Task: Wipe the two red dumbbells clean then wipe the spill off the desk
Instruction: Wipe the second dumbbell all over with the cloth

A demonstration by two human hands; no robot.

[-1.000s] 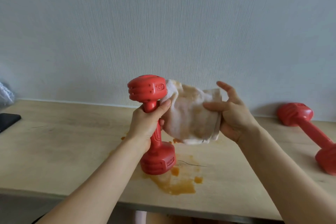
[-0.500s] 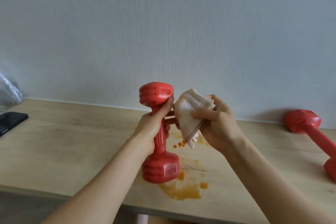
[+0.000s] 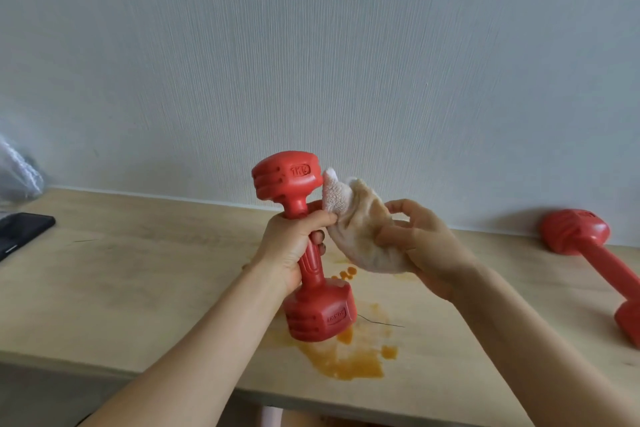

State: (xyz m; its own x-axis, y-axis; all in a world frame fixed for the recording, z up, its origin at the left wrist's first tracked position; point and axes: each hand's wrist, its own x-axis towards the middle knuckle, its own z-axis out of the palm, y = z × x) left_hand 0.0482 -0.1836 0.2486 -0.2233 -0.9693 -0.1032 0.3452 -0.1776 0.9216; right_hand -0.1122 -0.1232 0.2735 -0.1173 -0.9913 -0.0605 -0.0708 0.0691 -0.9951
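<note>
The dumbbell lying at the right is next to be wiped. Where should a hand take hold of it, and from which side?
Probably by the narrow handle of the lying dumbbell, from above. It lies flat on the desk, with the handle bare between two bulky heads, so fingers could wrap it there. The right hand is nearer, but it holds the cloth.

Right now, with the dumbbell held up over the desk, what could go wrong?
The cloth in the right hand is already orange-stained, so it may smear the dumbbell. The left hand holds that dumbbell above the spill; lowering it could dirty its bottom end again. The second dumbbell could roll.
</note>
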